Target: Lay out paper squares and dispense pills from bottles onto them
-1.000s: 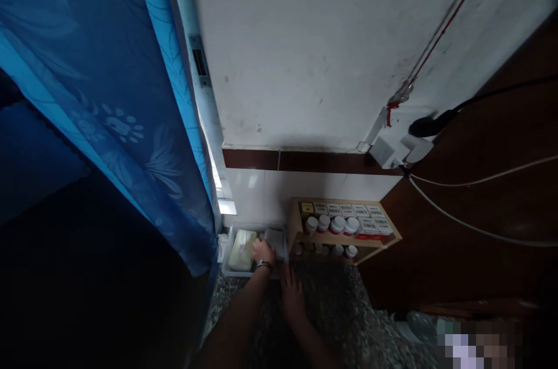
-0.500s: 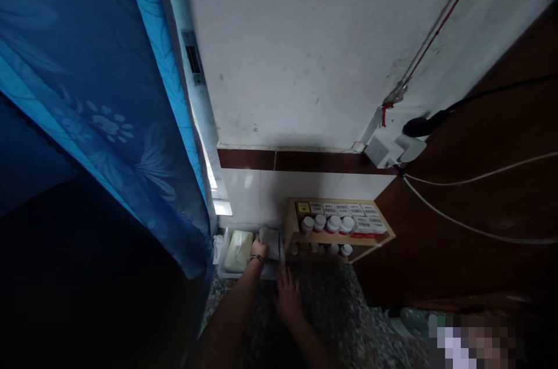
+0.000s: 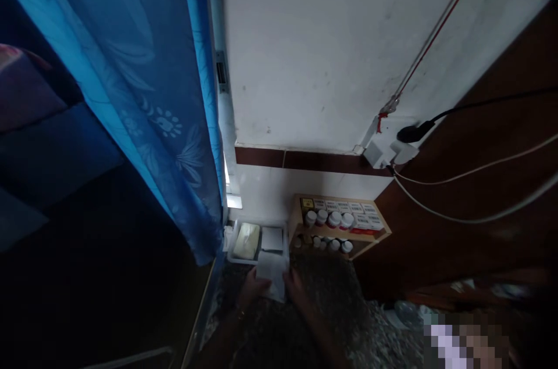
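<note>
Here, my half-curled left hand (image 3: 253,287) and right hand (image 3: 296,285) grip a flat white rectangular papery packet (image 3: 271,267); I'd guess light, pliable, best edge-held.

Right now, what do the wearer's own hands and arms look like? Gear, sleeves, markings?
Left hand and right hand are both ungloved. The left wrist wears a narrow, glinting band; its details are too dim to tell. No sleeve, cable or marking shows on the visible forearms.

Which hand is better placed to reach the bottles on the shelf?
Right hand, probably: it's nearer the bottles; the left hand is farther off, across the white packet.
</note>
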A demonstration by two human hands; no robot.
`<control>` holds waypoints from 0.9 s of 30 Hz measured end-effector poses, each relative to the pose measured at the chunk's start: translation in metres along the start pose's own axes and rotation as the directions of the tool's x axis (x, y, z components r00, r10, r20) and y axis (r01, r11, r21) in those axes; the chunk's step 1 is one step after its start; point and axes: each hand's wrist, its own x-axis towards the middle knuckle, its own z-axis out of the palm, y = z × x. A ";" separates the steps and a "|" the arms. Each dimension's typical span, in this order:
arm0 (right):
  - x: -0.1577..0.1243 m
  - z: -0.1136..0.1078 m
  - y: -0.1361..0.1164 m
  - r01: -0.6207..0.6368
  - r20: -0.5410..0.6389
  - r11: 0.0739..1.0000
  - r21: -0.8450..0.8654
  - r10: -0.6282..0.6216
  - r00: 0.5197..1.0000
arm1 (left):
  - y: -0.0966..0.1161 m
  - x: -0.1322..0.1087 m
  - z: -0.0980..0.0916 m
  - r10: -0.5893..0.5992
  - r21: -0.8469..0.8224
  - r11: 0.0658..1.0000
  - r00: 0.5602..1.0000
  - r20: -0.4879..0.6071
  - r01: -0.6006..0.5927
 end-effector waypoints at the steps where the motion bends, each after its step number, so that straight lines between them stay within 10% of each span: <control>1: -0.009 -0.001 -0.001 -0.001 0.031 1.000 -0.008 0.002 1.000 | -0.004 -0.013 0.000 -0.004 -0.054 0.999 0.999 0.036 0.006; 10: -0.076 -0.001 0.032 0.011 0.046 0.998 -0.067 -0.008 0.999 | -0.035 -0.070 -0.009 -0.325 -0.134 0.931 0.937 0.126 0.341; 27: -0.090 -0.012 0.053 0.001 -0.029 0.983 -0.184 -0.006 1.000 | -0.079 -0.075 -0.017 -0.040 0.095 0.994 0.980 -0.197 0.060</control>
